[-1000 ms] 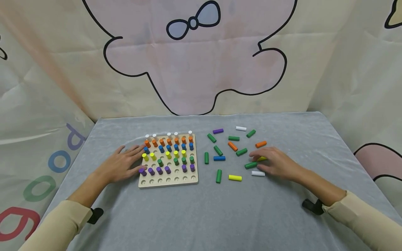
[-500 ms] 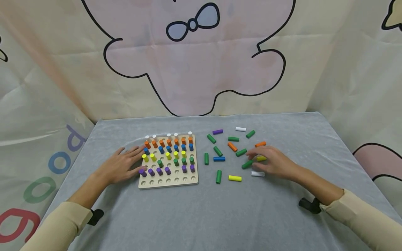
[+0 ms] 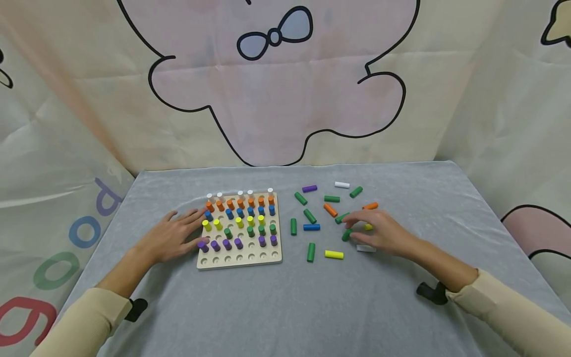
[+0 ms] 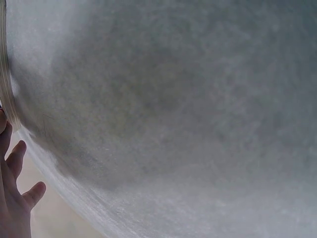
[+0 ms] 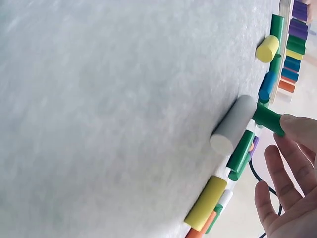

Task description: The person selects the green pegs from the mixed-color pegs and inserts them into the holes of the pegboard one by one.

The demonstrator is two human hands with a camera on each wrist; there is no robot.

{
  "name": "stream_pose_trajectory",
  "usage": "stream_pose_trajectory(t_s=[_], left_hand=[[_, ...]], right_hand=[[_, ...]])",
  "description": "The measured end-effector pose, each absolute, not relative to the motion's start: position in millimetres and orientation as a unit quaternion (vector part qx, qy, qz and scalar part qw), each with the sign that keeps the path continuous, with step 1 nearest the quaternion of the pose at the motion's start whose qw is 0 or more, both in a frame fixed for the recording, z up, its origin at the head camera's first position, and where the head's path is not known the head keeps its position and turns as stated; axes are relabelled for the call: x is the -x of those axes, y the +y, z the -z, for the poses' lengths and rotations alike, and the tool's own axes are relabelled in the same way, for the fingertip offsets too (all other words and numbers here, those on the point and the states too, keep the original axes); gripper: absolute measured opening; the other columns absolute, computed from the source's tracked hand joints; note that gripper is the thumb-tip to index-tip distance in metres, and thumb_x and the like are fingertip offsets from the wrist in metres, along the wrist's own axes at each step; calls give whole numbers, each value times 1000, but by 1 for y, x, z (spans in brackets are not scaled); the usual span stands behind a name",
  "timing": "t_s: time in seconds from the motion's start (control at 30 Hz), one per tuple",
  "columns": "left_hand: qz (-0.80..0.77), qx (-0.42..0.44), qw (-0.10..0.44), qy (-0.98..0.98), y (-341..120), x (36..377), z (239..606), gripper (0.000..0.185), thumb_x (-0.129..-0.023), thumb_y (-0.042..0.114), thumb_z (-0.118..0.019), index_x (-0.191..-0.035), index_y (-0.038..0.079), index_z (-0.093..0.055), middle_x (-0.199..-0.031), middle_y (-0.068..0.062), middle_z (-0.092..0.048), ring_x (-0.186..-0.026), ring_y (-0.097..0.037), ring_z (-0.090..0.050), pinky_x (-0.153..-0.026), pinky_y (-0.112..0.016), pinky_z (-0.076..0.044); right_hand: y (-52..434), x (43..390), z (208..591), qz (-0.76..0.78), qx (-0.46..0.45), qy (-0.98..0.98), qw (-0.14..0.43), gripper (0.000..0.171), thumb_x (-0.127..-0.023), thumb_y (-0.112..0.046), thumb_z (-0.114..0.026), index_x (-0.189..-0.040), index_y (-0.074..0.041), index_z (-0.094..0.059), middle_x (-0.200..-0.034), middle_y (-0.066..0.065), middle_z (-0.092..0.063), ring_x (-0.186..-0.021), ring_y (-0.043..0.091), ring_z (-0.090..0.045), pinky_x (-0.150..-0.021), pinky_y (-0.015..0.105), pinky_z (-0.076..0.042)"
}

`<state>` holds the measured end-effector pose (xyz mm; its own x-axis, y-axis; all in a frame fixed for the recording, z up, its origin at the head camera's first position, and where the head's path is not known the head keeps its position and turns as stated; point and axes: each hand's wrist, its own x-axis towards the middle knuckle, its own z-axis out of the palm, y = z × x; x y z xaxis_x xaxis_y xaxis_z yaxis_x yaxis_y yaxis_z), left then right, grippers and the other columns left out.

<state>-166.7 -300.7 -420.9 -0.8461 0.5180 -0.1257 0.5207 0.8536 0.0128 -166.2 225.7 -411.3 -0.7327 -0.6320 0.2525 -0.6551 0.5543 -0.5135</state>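
Observation:
My right hand (image 3: pixel 379 230) pinches one end of a green peg (image 3: pixel 346 235) between thumb and finger, among loose pegs on the cloth. In the right wrist view the green peg (image 5: pixel 268 119) stands tilted, its other fingers spread beneath. A white peg (image 5: pixel 233 125) lies close by. At the left edge of a wooden pegboard (image 3: pixel 278 251) rests my left hand (image 3: pixel 174 235), its fingers extended. The board holds rows of white, orange, blue, yellow, green and purple pegs, with some holes bare. Only part of the left hand (image 4: pixel 17 198) shows in the left wrist view.
Several green pegs (image 3: pixel 310 252) lie scattered right of the board. Among them are a blue peg (image 3: pixel 312 227), a yellow peg (image 3: pixel 334 254), a purple peg (image 3: pixel 310 188) and an orange peg (image 3: pixel 330 210). A grey cloth (image 3: pixel 285 312) covers the table.
The green peg has gone from lying on the cloth to tilted up in my right hand's pinch. The right hand has shifted slightly left. My left hand has stayed at the board.

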Motion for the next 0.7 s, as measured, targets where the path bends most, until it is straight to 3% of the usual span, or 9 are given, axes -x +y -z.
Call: stream_pose_trajectory(t_s=[0.7], left_hand=[[10,-273,54,960,-302,168,423,75,-98,55,-51,-151,3,-40,-156,-20,-37,-140,-41,-39,-105,-71,-28]], right_hand=[[200,172,394,-302,-373,-877,11,36,-81,-7,-82,-115,-6,-70,-101,-4,-73,-98,14,-67,-88,46,-53]])
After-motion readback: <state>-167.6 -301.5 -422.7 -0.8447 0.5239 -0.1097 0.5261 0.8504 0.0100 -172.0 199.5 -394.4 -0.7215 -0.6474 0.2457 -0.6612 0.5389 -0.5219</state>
